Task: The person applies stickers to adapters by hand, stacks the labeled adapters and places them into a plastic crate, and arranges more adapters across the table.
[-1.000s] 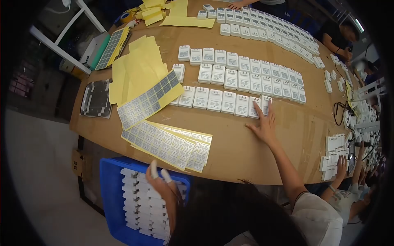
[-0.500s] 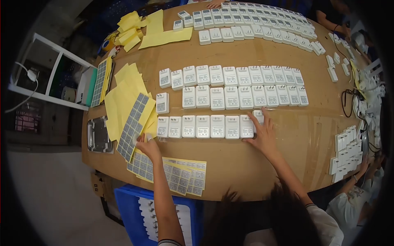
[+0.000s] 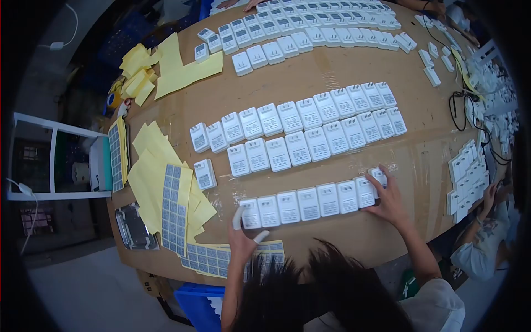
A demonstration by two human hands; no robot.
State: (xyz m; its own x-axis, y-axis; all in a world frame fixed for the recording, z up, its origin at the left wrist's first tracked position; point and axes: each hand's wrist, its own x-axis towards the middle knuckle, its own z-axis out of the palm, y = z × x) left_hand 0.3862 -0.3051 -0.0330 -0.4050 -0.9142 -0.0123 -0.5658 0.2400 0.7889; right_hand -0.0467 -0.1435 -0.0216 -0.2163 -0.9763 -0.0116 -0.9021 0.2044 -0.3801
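A near row of several white plug devices (image 3: 298, 205) with printed labels lies on the brown table. My left hand (image 3: 244, 235), with white covers on its thumb and a finger, is at the row's left end, thumb and finger spread around the end device. At the right end, my right hand (image 3: 390, 199) has its thumb and fingers spread round the last devices, touching them. Between the two hands the row stands side by side, slightly slanted. Sheets of grey square labels (image 3: 174, 210) lie left of my left hand, and more label sheets (image 3: 207, 258) lie beneath it.
Two further rows of labelled devices (image 3: 287, 117) lie beyond, with one device (image 3: 204, 174) apart. Yellow sheets (image 3: 146, 177) are at left, a metal tray (image 3: 134, 227) beside them. More devices (image 3: 276, 25) fill the far side. Cables (image 3: 459, 113) and a co-worker's hand (image 3: 489, 199) are at right.
My left hand has left the label sheets and come to the near row's left end. The row now lies closer to me, farther from the row beyond. The view has turned.
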